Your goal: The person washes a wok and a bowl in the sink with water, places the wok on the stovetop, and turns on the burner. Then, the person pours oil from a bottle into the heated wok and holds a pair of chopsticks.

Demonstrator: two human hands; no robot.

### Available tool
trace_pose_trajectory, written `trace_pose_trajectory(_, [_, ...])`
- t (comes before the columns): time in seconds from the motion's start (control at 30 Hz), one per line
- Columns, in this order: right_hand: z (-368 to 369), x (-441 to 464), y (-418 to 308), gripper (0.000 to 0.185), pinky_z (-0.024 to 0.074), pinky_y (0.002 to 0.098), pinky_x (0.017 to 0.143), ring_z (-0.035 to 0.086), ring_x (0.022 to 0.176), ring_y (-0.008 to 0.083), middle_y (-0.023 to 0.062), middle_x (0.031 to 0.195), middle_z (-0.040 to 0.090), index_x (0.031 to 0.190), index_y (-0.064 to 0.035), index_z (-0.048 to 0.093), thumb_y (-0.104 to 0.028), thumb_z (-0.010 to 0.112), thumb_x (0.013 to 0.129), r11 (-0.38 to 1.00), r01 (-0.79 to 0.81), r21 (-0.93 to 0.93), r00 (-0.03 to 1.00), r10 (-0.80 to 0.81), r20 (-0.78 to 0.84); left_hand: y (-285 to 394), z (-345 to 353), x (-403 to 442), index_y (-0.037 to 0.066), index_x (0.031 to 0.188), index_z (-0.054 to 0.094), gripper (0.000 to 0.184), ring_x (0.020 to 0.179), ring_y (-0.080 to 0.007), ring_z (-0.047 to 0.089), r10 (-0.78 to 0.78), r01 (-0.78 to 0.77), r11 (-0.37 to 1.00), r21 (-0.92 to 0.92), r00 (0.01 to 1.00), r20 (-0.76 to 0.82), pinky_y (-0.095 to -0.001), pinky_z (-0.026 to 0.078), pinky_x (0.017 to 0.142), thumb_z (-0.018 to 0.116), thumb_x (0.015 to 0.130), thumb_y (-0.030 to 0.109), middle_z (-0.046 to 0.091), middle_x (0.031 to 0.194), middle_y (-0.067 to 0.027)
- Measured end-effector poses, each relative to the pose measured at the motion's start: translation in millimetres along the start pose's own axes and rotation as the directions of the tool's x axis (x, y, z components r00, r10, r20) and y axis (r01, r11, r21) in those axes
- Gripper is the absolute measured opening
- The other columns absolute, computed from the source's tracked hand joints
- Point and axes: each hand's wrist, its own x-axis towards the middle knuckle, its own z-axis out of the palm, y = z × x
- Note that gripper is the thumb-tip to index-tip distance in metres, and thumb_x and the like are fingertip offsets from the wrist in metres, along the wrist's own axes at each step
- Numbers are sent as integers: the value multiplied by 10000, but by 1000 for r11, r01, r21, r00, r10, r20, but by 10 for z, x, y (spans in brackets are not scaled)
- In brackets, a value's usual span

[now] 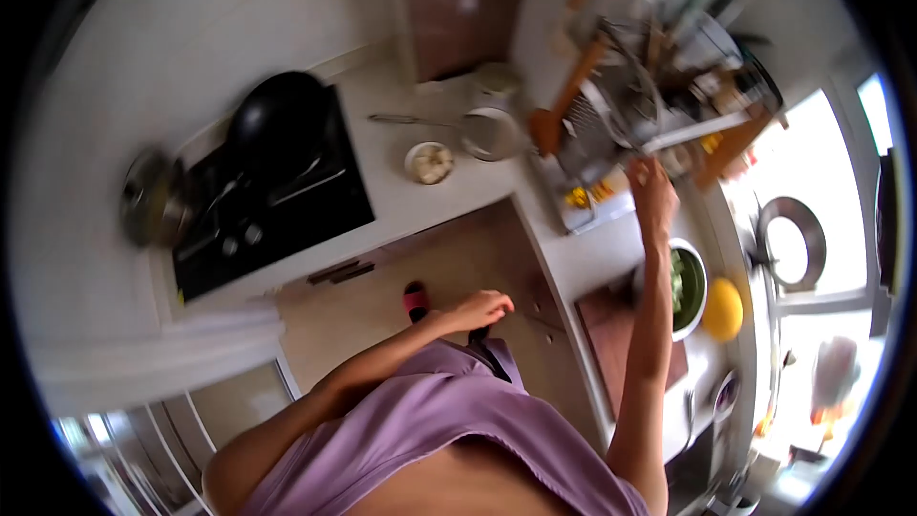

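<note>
My right hand (652,193) reaches to the front of a crowded utensil rack (745,126) on the counter. Its fingers are bent and closed at the rack's edge; blur hides what they hold, if anything. A grater (585,119) is in the rack just left of that hand. Below my right forearm stands a white bowl (704,298) with green vegetable pieces (680,282), beside a brown cutting board (604,330). In front of my body, away from the counter, my left hand (482,309) hangs with its fingers curled and nothing seen in them.
A black wok (277,115) sits on the black stove (315,196), with a metal pot (153,201) at its left. A small bowl of pale pieces (430,163) and a round container (491,134) stand on the counter. A yellow object (723,310) lies near the window.
</note>
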Motion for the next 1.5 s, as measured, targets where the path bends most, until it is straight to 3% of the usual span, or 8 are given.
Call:
trace_pose_trajectory(0.27, [69,68,246,196,482,449,588,614,701,370,195,776,615,902,-25,490,-204,567,892,985,134,108,989,-141,54,322,678,405,54,951,594,154,844,-286,593,-30,24,992,-127,999,-44,-385,463,744,526,814,36,587,846,-107])
trace_pose_trajectory(0.33, [-12,40,306,151,471,447,586,610,693,371,200,774,610,902,-12,486,-145,556,888,983,124,134,985,-138,104,497,731,594,58,973,578,186,890,-284,574,174,-204,974,-102,953,-250,-380,458,778,506,811,2,557,902,-108])
trace_pose_trajectory(0.7, [-511,-157,384,99,445,414,603,582,699,371,225,783,588,958,9,522,-71,469,930,960,87,266,980,-131,152,1198,614,1991,-9,1261,343,569,1163,-356,430,211,-225,972,67,711,-671,-387,369,1000,545,733,-70,420,1202,-210])
trace_pose_trajectory(0.8, [-659,-214,393,171,432,363,583,530,623,260,192,780,589,977,1,545,-134,442,962,926,192,325,979,-205,9,1330,651,2103,-51,1354,212,729,1252,-373,357,81,-154,988,-24,640,-764,-383,288,1089,606,740,-26,350,1316,-249])
trace_pose_trajectory(0.97, [-1228,-469,-8,204,347,243,471,423,519,72,28,612,466,970,-21,572,-164,426,973,830,-48,556,985,-53,164,1470,744,2034,-43,1343,255,804,1247,-359,379,-25,-193,973,-129,468,-883,-387,297,1074,743,730,136,377,1328,-216])
trace_pose_trajectory(1.23, [-1333,-930,-806,285,331,190,443,421,501,51,8,657,496,1020,-1,549,-203,347,1002,471,-194,861,963,-74,258,1234,275,1144,25,1234,399,623,1144,-261,481,29,-364,924,-119,377,-926,-338,382,984,757,725,49,475,1204,-143])
trace_pose_trajectory(1.37, [-1023,-1053,-1137,717,409,241,583,500,776,129,65,949,501,1285,-21,371,-625,358,900,322,-201,925,932,-227,281,1051,-215,351,29,1241,408,648,1105,-261,503,79,-249,968,-25,396,-915,-342,402,956,779,713,90,498,1172,-137])
trace_pose_trajectory(1.5, [-251,-1357,-1638,753,372,386,988,403,1242,232,138,1315,418,1394,-1,264,-315,654,832,222,-170,960,853,-455,256,975,-610,-252,31,1210,441,607,1073,-270,520,8,-149,988,-41,313,-950,-343,415,929,782,713,107,520,1135,-134])
